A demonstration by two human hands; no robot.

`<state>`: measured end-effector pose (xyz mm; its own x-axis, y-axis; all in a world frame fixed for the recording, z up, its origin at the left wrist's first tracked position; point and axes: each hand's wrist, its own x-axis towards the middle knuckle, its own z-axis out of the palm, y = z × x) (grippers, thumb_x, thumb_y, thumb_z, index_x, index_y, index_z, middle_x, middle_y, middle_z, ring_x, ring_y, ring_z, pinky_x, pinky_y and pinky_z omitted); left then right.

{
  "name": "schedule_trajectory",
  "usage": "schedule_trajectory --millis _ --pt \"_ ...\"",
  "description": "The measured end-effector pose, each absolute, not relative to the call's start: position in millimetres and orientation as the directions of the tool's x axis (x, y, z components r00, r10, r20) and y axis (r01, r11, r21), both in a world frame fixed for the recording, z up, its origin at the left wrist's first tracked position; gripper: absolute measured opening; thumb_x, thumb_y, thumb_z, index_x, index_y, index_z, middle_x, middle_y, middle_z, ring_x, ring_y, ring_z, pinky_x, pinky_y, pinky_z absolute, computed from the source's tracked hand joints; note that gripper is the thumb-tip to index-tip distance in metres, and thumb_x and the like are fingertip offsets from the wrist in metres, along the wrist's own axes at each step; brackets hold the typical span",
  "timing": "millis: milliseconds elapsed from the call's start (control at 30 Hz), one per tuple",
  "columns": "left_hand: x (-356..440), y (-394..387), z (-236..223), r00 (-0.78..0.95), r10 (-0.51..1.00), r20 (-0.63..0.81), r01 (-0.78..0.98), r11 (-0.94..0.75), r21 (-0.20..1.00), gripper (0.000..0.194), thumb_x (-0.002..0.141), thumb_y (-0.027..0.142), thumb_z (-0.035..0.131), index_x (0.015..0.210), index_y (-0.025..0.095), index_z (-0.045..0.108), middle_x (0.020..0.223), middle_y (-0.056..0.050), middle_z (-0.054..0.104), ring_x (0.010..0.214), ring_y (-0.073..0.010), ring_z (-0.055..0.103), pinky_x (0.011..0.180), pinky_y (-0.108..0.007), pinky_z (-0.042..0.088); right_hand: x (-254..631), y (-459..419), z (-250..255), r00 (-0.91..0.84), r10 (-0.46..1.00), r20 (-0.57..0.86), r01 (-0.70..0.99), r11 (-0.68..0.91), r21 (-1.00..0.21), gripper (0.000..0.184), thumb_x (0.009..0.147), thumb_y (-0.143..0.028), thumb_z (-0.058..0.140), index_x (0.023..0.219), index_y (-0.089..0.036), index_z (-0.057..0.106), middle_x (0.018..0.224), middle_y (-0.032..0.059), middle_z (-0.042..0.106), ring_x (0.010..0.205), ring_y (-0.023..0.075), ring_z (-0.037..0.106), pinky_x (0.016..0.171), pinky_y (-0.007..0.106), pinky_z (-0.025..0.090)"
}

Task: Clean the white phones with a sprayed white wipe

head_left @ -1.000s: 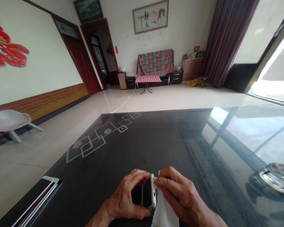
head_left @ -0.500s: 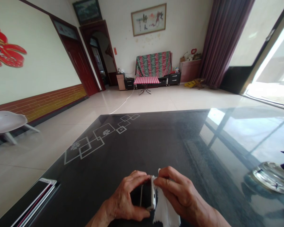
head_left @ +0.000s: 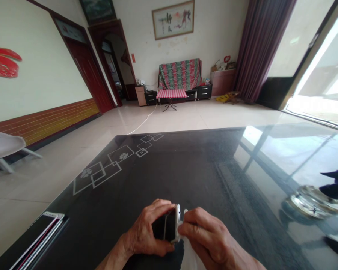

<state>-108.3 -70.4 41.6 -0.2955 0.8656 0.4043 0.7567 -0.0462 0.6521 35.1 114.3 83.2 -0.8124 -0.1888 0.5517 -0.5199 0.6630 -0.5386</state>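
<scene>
Near the front of the glossy black table, my left hand (head_left: 150, 228) is closed round a smartphone (head_left: 170, 225), thumb on the lower edge and fingers on the upper one. The phone stands tilted, its dark face toward my left palm and its pale, silvery edge toward the right. My right hand (head_left: 208, 234) pinches a white tissue (head_left: 189, 255) and presses it against that edge. Part of the tissue hangs below my right fingers, and its lower end runs out of the picture. The palm hides much of the phone's left side.
A stack of several phones (head_left: 35, 240) lies at the table's (head_left: 169, 165) left edge. At the right stands a clear glass ashtray (head_left: 317, 202) with a dark object (head_left: 336, 182) over its rim. A white chair (head_left: 5, 146) is on the floor to the left.
Both hands remain on the phone and tissue. My right hand has slid slightly down along the phone's edge, and the phone is turned a little. The whole view has shifted slightly.
</scene>
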Motion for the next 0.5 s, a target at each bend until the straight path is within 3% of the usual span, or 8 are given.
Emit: schedule_trajectory --millis 500 --pt "-107 -72 46 -0.315 0.857 0.408 0.765 -0.025 0.644 0.082 0.047 0.014 0.071 0.125 0.024 0.048 0.115 -0.005 0.061 0.102 -0.0259 0.06 0.091 -0.038 0.05 8 120 76 -0.78 -0.067 0.622 -0.494 0.676 -0.547 0.023 0.094 -0.012 0.045 0.105 -0.021 0.063 0.093 0.0045 0.058 0.08 0.0124 0.058 0.071 0.024 0.05"
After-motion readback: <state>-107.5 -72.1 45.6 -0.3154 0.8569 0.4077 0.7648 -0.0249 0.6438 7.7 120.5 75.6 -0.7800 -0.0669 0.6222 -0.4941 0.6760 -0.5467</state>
